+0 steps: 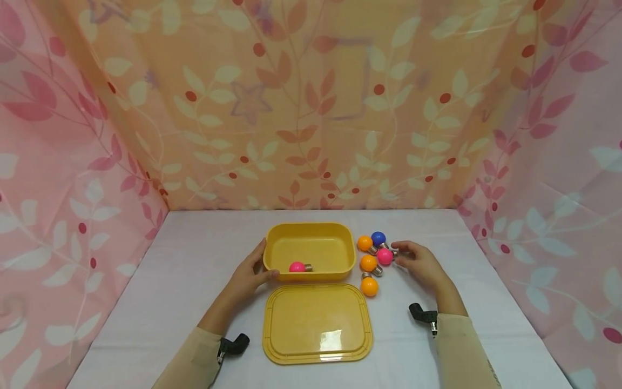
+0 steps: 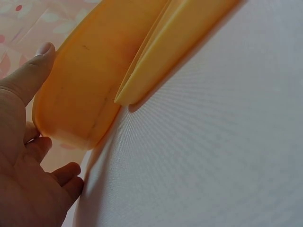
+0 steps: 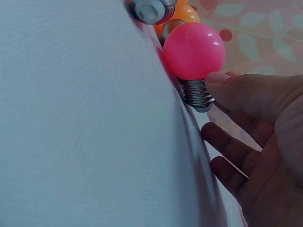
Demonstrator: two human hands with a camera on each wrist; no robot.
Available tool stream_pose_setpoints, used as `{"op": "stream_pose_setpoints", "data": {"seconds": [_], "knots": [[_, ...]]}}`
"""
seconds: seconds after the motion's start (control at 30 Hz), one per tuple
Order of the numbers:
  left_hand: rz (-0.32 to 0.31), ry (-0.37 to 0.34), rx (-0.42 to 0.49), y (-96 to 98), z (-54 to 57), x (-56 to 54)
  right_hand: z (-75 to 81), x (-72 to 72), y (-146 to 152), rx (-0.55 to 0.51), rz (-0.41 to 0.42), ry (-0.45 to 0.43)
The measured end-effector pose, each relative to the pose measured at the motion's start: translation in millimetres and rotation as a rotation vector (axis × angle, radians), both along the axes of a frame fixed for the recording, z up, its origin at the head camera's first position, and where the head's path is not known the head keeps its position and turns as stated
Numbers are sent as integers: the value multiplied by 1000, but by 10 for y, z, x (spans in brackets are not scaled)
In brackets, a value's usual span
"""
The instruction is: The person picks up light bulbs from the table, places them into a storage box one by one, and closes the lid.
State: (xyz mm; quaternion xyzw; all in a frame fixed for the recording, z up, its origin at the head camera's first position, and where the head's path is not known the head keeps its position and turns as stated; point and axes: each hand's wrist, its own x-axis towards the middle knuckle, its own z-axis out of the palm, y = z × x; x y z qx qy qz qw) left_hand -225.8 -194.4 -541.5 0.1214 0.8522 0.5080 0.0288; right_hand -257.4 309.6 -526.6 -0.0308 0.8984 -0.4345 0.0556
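The yellow box [image 1: 311, 249] stood open side up, and the left hand [image 1: 250, 267] had hold of its left end, the thumb at the near left corner and the other fingers round the side, only partly closed. Inside the box a boxed pink bulb [image 1: 297, 267] lay against the near wall, left of the middle, its metal base pointing right.

To the right of the box, the right hand [image 1: 423, 265] was at a loose pink bulb [image 1: 385, 256]. Its thumb and fingers were half open and slightly bent about the metal base, which pointed away from the box; whether they had pinched it, I could not tell. The thumb tip overlapped the bulb in the right wrist view.

Four more bulbs lay to the right of the box. The far orange bulb [image 1: 365, 243] was near its right end, with the blue bulb [image 1: 378, 238] just beyond that one. The middle orange bulb [image 1: 368, 263] was also near the right end, and the near orange bulb [image 1: 370, 287] lay off the box's near right corner, its base pointing away from the person.

The yellow lid [image 1: 318, 324] lay flat just on the near side of the box. A white cloth [image 1: 194, 259] spread under the box, and a leaf-patterned curtain [image 1: 311, 108] hung beyond it
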Motion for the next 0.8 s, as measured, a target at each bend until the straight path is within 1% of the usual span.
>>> {"op": "stream_pose_setpoints", "data": {"seconds": [0.1,0.33,0.7,0.8], "knots": [[-2,5,3,8,17,5,-60,-19,11,16,-6,-7],[6,0,5,17,19,11,-136,-37,31,60,11,49],[3,4,18,14,22,16,-183,-34,70,77,7,25],[2,-1,22,13,16,15,-189,-21,88,67,1,27]]}}
